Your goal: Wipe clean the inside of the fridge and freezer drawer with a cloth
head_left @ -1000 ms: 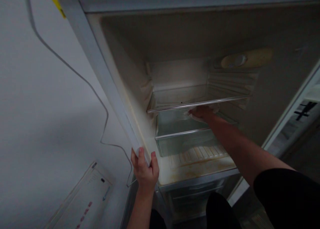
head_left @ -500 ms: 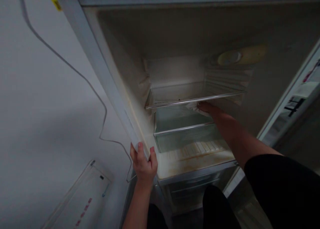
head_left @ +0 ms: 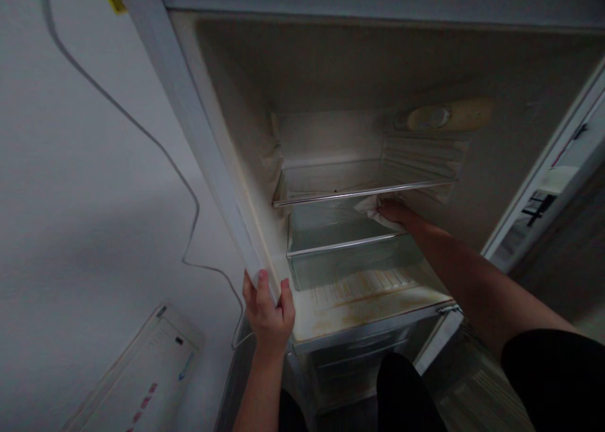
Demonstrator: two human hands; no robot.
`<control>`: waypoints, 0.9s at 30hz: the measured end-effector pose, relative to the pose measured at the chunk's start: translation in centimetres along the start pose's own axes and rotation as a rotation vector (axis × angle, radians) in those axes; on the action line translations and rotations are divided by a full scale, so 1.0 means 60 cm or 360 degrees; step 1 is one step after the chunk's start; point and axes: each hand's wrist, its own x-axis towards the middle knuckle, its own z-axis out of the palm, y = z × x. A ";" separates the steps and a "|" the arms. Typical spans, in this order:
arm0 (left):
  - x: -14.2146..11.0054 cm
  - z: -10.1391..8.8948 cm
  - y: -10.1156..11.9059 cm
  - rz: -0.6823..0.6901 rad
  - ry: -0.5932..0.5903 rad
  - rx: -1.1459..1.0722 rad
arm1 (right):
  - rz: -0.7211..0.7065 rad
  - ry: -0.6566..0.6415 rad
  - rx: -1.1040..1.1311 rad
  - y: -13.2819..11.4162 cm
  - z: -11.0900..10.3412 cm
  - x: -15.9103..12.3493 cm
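An open refrigerator (head_left: 212, 142) with stained inner walls stands before me. My left hand (head_left: 269, 306) grips its left side edge low down, fingers outside and thumb toward the inside. My right hand (head_left: 393, 211) reaches in between the upper glass shelf (head_left: 331, 180) and the lower glass shelf (head_left: 331, 230). It is closed on a crumpled white cloth (head_left: 368, 206), held near the right side of the lower shelf. Part of that hand's grip is hidden by the cloth and the dim light. Brown stains mark the refrigerator floor (head_left: 359, 303) below.
A yellowed lamp and dial housing (head_left: 449, 116) sits on the right inner wall. The open door (head_left: 534, 193) stands at the right. Below is a lower compartment (head_left: 350, 363). A grey cord (head_left: 155, 142) runs along the left wall, near a white panel (head_left: 146, 369).
My right hand has drawn the cloth slightly down and toward me, and more of the cloth shows. My left hand keeps its hold on the edge. The view has shifted a little.
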 end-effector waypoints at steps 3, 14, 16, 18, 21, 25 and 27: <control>0.000 0.000 0.001 0.0005 -0.0002 0.0024 | -0.0084 -0.0077 -0.0117 -0.003 -0.006 -0.003; 0.004 -0.003 0.004 0.0010 0.0002 0.0012 | -0.0109 -0.0086 -0.0163 0.003 -0.003 0.001; 0.007 -0.004 0.006 0.0048 0.0004 0.0022 | -0.0104 -0.0082 -0.0173 0.005 -0.001 0.004; 0.009 -0.004 0.007 0.0060 0.0001 0.0022 | -0.0115 -0.0076 -0.0177 0.007 0.001 0.007; 0.011 -0.005 0.009 0.0055 0.0010 -0.0011 | -0.0135 -0.0066 -0.0163 0.009 0.004 0.009; 0.013 -0.006 0.010 0.0067 0.0003 -0.0023 | -0.0142 -0.0051 -0.0150 0.012 0.005 0.012; 0.012 -0.006 0.010 0.0078 -0.0006 -0.0008 | -0.0148 -0.0032 -0.0147 0.013 0.006 0.011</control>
